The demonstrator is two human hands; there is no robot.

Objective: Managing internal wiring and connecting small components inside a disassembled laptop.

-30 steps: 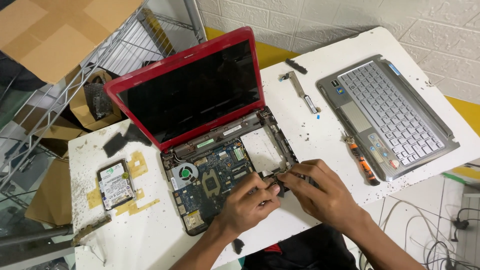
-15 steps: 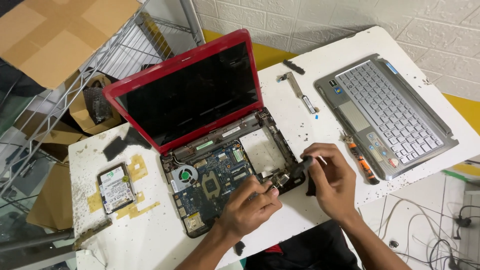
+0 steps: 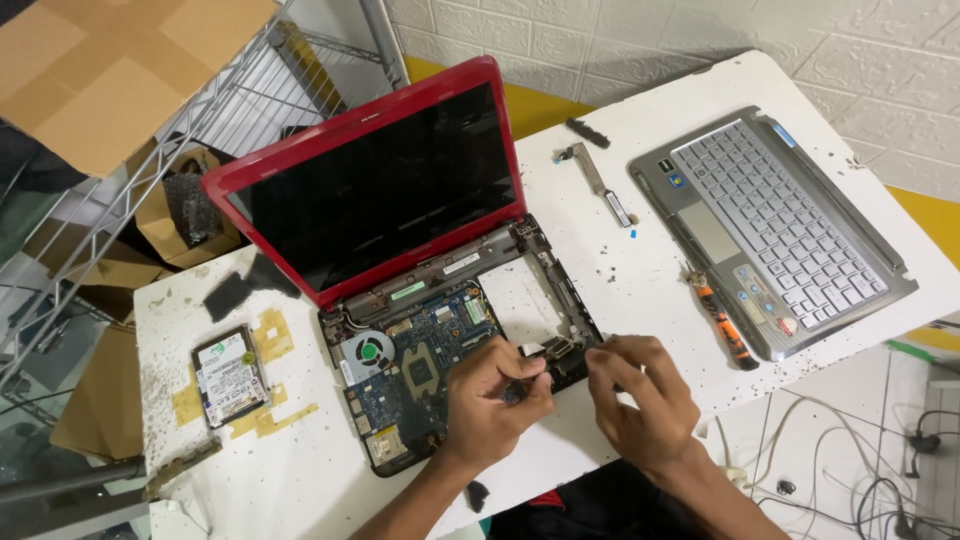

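Left hand (image 3: 497, 398) and right hand (image 3: 640, 397) both pinch small parts at the opened red laptop's (image 3: 420, 290) front right corner on the white surface (image 3: 640, 250).

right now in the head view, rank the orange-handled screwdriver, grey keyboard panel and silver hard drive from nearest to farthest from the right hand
1. Orange-handled screwdriver, just right of the right hand.
2. Grey keyboard panel, far right.
3. Silver hard drive, far left.
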